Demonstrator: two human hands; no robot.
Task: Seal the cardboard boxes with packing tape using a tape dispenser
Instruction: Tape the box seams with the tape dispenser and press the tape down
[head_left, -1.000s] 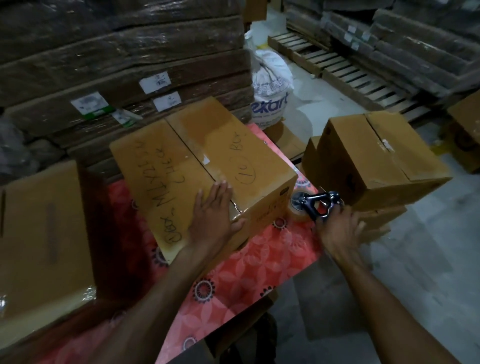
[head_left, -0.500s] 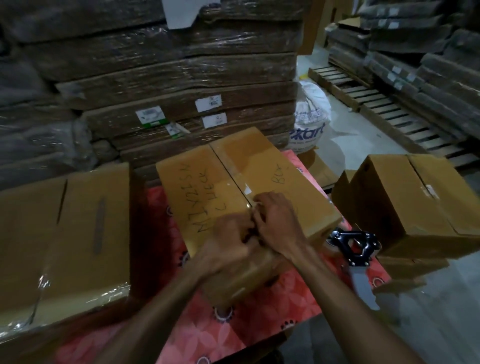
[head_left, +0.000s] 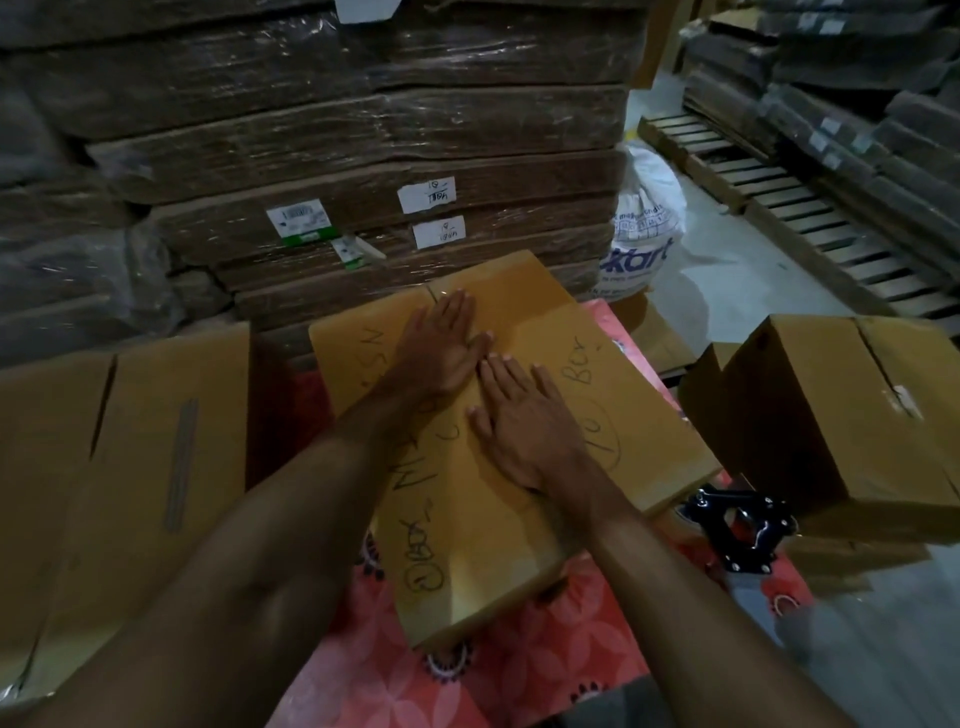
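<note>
- Fingers (head_left: 460, 312) of the left hand (head_left: 441, 353) and of the right hand (head_left: 524, 431) lie straight and flat. They grip nothing and press the top of the box (head_left: 644, 415) along its seam (head_left: 430, 292).
- The box sits on the bench (head_left: 519, 670), with the tape dispenser (head_left: 737, 525) lying just right of it, untouched.
- This looks like the flattening step: press with the palms, sweep toward the far edge, and keep both flaps level.
- It is too dim to tell whether tape already covers the seam.

Both hands (head_left: 483, 395) lie on the middle box (head_left: 623, 415); tape dispenser (head_left: 737, 525) right of it.
</note>
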